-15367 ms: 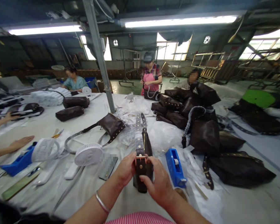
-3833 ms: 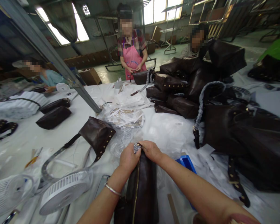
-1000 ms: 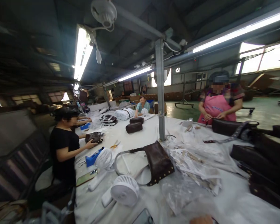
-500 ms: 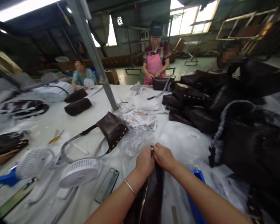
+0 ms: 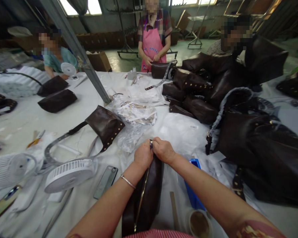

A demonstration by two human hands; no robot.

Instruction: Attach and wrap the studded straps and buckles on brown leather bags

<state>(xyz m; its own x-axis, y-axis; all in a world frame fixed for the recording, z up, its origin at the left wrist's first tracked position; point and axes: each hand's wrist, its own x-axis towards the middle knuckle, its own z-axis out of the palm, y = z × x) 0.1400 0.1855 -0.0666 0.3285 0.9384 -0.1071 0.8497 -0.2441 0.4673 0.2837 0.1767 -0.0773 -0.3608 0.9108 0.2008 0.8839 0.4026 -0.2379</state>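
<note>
A dark brown leather bag (image 5: 152, 188) lies lengthwise in front of me, its gold zipper (image 5: 142, 198) running along the top. At the bag's far end my left hand (image 5: 143, 154) is closed, a bangle on its wrist. My right hand (image 5: 163, 150) pinches the same end, right beside it. Between the two sets of fingers a small dark piece with a bit of metal (image 5: 151, 143) shows; the fingers hide most of it. Left of the hands rests another brown bag (image 5: 105, 125) with gold studs and a wrapped strap.
Dark bags (image 5: 253, 148) pile up on the right. White fans (image 5: 69, 175), a phone (image 5: 106, 181) and scissors (image 5: 36, 138) lie left. A blue tray (image 5: 194, 185) and a round tub (image 5: 199, 223) stand near my right forearm. A metal post (image 5: 89, 72) rises ahead; co-workers are across the table.
My view has tilted down and shifted right, so the scene sits higher and farther left. Both hands keep their hold at the bag's far end.
</note>
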